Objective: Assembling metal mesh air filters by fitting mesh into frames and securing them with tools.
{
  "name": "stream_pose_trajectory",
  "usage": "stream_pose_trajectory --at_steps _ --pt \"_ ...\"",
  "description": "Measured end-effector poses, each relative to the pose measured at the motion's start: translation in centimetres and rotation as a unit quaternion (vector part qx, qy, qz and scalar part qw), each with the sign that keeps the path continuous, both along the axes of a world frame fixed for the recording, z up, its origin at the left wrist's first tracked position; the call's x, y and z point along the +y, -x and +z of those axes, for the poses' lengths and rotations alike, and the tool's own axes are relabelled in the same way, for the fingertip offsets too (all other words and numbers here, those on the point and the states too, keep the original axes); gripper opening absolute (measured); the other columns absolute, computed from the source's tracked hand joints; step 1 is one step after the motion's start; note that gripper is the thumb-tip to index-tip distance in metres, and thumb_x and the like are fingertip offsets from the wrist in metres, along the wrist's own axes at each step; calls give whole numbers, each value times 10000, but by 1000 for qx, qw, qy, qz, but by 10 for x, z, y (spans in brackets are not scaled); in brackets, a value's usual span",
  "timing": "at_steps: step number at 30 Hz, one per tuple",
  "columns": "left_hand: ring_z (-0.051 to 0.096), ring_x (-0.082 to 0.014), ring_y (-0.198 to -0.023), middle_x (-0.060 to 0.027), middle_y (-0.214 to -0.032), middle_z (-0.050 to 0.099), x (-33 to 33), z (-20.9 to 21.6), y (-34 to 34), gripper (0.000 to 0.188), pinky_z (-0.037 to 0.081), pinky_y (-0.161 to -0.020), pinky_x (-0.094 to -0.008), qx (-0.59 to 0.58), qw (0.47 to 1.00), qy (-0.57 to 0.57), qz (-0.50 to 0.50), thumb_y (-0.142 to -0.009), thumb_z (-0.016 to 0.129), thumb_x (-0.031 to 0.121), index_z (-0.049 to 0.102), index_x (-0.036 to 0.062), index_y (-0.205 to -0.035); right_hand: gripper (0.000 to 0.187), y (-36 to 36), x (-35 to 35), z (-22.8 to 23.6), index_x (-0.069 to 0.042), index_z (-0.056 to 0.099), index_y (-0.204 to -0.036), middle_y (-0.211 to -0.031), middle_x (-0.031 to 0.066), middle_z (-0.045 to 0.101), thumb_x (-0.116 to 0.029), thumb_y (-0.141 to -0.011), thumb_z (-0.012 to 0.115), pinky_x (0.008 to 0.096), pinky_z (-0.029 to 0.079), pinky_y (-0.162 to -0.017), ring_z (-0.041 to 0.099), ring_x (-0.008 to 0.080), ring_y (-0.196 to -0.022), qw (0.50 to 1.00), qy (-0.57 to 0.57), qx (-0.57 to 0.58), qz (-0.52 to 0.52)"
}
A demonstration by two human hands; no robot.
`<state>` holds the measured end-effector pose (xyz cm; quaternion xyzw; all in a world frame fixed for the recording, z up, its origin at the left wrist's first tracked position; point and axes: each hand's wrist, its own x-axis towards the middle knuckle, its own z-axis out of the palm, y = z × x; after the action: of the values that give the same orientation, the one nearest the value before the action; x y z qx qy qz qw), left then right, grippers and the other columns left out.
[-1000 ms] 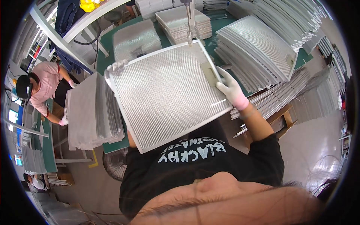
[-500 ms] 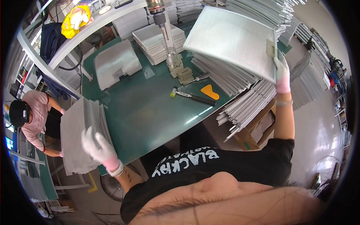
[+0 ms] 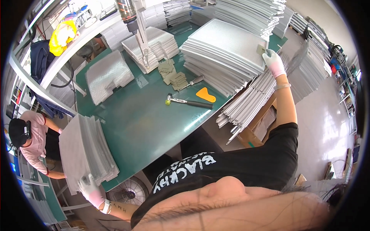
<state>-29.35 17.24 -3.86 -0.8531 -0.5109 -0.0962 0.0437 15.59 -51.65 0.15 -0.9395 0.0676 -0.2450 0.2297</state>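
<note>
My gloved right hand [image 3: 274, 64] is at the right edge of a silver framed mesh panel [image 3: 227, 38], fingers bent over its rim beside a small grey-green tab [image 3: 261, 49]. That panel lies on top of a stack of similar panels [image 3: 212, 73]. At the lower left, my gloved left hand [image 3: 91, 191] reaches the near corner of a stack of grey mesh sheets [image 3: 79, 150]. Its thumb and fingers are spread, with no sheet lifted.
On the green table [image 3: 131, 127] lie a hammer [image 3: 192, 103], an orange scraper [image 3: 205, 94], a screwdriver [image 3: 195, 81] and grey-green tabs [image 3: 169, 73]. A power driver [image 3: 129, 15] hangs above. A co-worker [image 3: 34, 134] stands left. A floor fan [image 3: 129, 190] sits below the table edge.
My right hand has lowered the framed panel from mid-air onto the stack. My left hand has moved down to the near corner of the mesh sheets.
</note>
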Motion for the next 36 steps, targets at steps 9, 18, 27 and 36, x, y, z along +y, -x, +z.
stream_pose_trajectory --at_steps 9,18,27,36 --pt "550 -415 -1190 -251 -1309 566 66 -33 41 802 404 -1030 -479 -92 994 50 40 -844 628 571 465 -15 -1367 279 91 73 1 -22 672 -1132 -889 153 699 -139 -886 611 343 535 -731 676 248 -776 952 -9 -303 43" --pt "444 -336 -1327 -168 -1390 521 -38 38 -18 789 362 -1077 -510 93 979 -102 152 -872 547 645 467 74 -1411 444 94 246 -188 -66 590 -1233 -1140 147 601 -244 -834 663 439 501 -865 593 326 -1055 913 166 11 372" --pt "597 -347 -1105 -178 -1162 628 -122 34 -131 294 458 -966 -514 -361 796 -238 -423 -896 640 135 610 -25 -1141 455 119 181 -151 -46 478 -1384 -1198 179 633 -161 -946 526 377 543 -838 679 318 -960 865 -72 50 494" --pt "625 -302 -1087 -123 -1153 671 -386 50 -371 302 476 -963 -416 -429 388 26 -816 -837 667 45 663 21 -1139 517 222 0 35 -76 415 -1486 -771 -26 540 -46 -972 463 178 415 -545 459 20 -602 962 -243 -31 122"
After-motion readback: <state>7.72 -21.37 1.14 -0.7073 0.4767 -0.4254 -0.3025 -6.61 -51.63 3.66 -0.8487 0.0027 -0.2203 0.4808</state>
